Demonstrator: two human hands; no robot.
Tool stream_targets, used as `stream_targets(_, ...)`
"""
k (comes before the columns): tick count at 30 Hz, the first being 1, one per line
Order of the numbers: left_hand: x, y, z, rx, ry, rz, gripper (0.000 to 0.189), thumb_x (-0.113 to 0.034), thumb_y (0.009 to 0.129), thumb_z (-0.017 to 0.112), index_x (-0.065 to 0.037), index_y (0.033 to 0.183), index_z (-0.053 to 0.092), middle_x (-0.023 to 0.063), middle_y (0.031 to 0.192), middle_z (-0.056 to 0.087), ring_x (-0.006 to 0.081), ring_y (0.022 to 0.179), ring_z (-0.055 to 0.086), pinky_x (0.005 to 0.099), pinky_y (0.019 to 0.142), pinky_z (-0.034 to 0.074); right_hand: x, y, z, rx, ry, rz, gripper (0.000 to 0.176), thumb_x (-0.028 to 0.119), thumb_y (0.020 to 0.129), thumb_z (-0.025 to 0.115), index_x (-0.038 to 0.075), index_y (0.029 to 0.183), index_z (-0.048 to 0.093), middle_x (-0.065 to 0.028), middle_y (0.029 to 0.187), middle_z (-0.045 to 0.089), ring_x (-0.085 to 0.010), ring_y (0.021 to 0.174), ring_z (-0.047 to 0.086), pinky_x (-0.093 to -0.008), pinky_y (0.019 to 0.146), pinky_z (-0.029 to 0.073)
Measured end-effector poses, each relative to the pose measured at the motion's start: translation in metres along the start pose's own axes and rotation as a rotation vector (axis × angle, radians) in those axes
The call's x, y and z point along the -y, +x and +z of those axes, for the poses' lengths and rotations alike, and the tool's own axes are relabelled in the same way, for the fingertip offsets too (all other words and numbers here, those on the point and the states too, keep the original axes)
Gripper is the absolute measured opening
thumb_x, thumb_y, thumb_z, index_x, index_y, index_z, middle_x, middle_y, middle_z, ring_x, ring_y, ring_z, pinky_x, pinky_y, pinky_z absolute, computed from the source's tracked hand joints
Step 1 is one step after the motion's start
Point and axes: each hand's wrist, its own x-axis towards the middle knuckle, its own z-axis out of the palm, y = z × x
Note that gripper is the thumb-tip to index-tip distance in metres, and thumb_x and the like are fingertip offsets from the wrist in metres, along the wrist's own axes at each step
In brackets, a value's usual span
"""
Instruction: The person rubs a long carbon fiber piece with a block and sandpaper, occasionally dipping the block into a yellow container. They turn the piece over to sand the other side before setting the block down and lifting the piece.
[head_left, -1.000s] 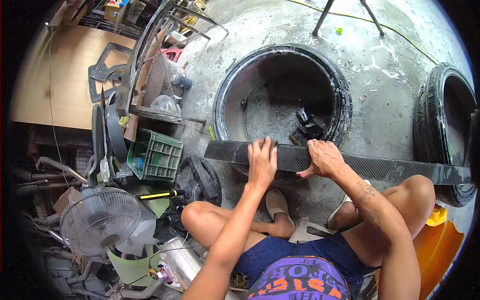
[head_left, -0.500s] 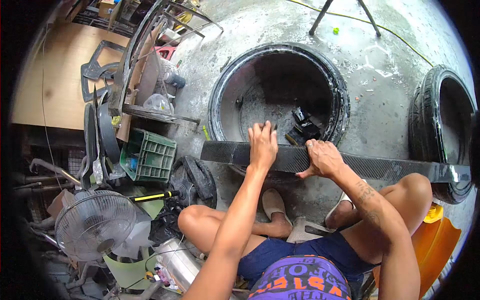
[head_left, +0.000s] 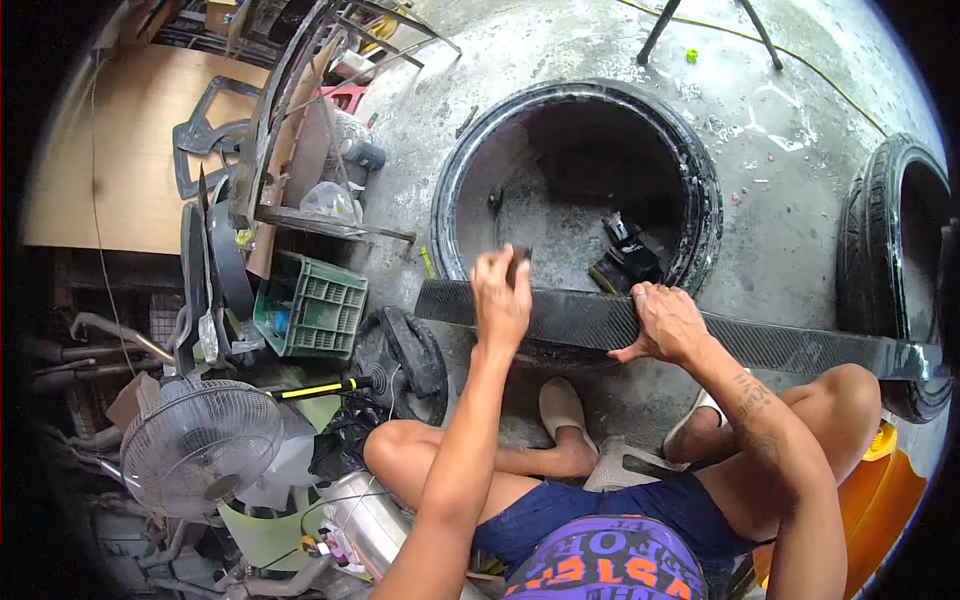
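Carbon-fibre strip (head_left: 790,345), laid across tyre (head_left: 712,200) at 12 o'clock.
Left hand (head_left: 500,300) fingers closed on dark block (head_left: 518,262) at its far edge; right hand (head_left: 668,322) fingers flat, pressing strip. Rubbing apparently partway; 3 o'clock length likely undone.

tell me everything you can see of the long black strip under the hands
The long black strip is narrow and flat, with a fine woven pattern like carbon fibre, and looks shinier toward its right end. It lies nearly level across the near rim of the big tyre, and its right end reaches the second tyre. The right hand presses on its middle. The left hand, gripping a small dark block, is at its far edge.
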Motion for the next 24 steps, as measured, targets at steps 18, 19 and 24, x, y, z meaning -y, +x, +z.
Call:
stream_targets(18, -0.002, 0.004, 0.026, 0.159, 0.164, 0.141, 0.026, -0.013, 0.092, 0.065, 0.003, 0.112, 0.068, 0.0227, 0.107, 0.061, 0.0407, 0.099, 0.056, 0.0496, 0.089, 0.046, -0.003, 0.000, 0.007, -0.033, -0.023, 0.002, 0.099, 0.071, 0.054, 0.084, -0.006, 0.112, 0.057, -0.0200, 0.104, 0.066, -0.0360, 0.100, 0.067, -0.0432, 0.087, 0.052)
stream_targets(19, 0.004, 0.008, 0.031, 0.139, 0.182, 0.117, 0.025, -0.013, 0.092, 0.065, 0.003, 0.111, 0.068, 0.0229, 0.108, 0.061, 0.0406, 0.099, 0.056, 0.0494, 0.089, 0.046, -0.003, -0.002, 0.008, -0.054, -0.013, 0.000, 0.098, 0.071, 0.052, 0.084, -0.004, 0.108, 0.056, -0.0194, 0.102, 0.066, -0.0363, 0.100, 0.067, -0.0432, 0.087, 0.052)
stream_targets(24, -0.053, -0.046, 0.020, 0.232, 0.041, 0.138, 0.035, -0.016, 0.092, 0.064, 0.004, 0.121, 0.063, 0.0245, 0.113, 0.058, 0.0424, 0.104, 0.054, 0.0516, 0.092, 0.045, -0.004, -0.002, 0.008, -0.082, -0.033, -0.038, 0.099, 0.072, 0.054, 0.083, -0.006, 0.110, 0.057, -0.0197, 0.102, 0.066, -0.0357, 0.100, 0.067, -0.0425, 0.087, 0.052)
